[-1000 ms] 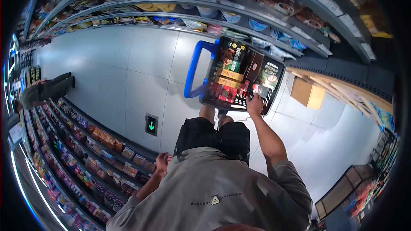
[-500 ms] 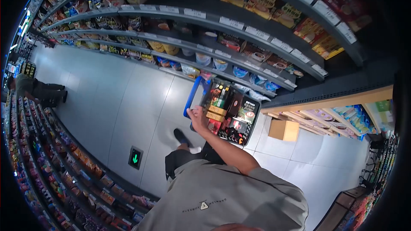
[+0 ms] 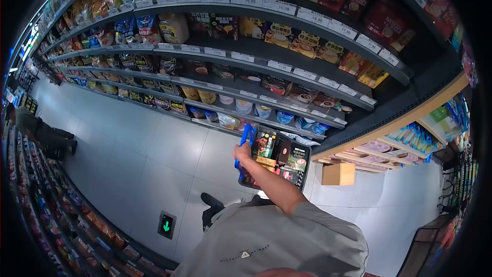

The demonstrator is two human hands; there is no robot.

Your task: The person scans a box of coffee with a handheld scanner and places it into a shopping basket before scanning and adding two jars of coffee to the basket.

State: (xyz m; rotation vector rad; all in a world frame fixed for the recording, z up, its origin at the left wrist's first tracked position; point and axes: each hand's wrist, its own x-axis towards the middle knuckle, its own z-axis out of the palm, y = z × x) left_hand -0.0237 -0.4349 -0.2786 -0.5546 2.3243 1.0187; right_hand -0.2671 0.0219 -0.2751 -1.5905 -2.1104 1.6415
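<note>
Right hand [image 3: 243, 152] closed around blue handle [image 3: 245, 141] of shopping basket [image 3: 275, 160], grip wrapped fully on the bar; basket hanging beside lowest shelf [image 3: 266, 121], above grey floor [image 3: 169, 159], packed with boxes [image 3: 266, 146]; left hand out of view; cardboard box [image 3: 338, 174] on floor to the right; crouching person [image 3: 38, 133] far left down the aisle.

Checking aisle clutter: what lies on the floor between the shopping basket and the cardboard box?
In the head view, only bare grey floor tiles separate the shopping basket from the cardboard box.
</note>
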